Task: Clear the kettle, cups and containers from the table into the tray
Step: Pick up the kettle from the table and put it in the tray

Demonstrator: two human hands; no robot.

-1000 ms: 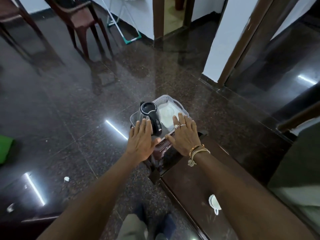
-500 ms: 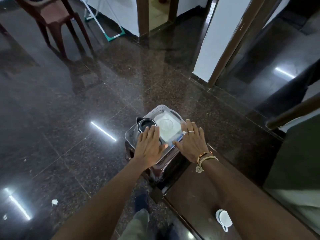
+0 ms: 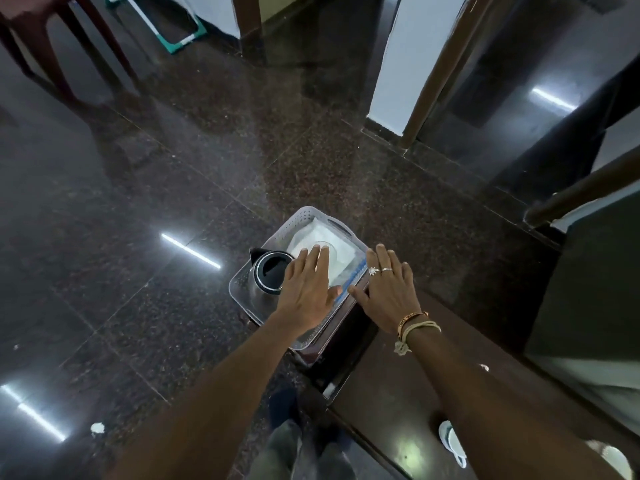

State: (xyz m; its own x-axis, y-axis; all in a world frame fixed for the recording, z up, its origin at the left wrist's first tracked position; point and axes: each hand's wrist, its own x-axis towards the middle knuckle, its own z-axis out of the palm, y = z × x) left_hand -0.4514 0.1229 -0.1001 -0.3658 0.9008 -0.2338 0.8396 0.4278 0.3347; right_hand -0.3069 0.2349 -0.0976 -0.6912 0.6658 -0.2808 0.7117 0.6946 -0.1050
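A pale grey perforated tray (image 3: 304,216) sits on a dark stool at the end of the brown table (image 3: 398,386). Inside it stand a steel kettle (image 3: 265,271) with a black open top on the left and a clear lidded container (image 3: 337,245) on the right. My left hand (image 3: 306,289) hovers flat over the tray, fingers spread, covering the kettle's handle side and the container's near edge. My right hand (image 3: 389,287) is spread flat beside the tray's right rim, holding nothing. A white cup (image 3: 452,446) lies on the table near me.
Dark polished granite floor surrounds the stool. A brown plastic chair (image 3: 69,36) stands far left, a white wall corner with a wooden door frame (image 3: 398,64) far right. Another white object (image 3: 613,459) shows at the table's near right edge. My legs are below.
Both hands have stayed over the tray with fingers spread. The head has tilted and moved closer, so the tray looks lower and the kettle's open top faces me.
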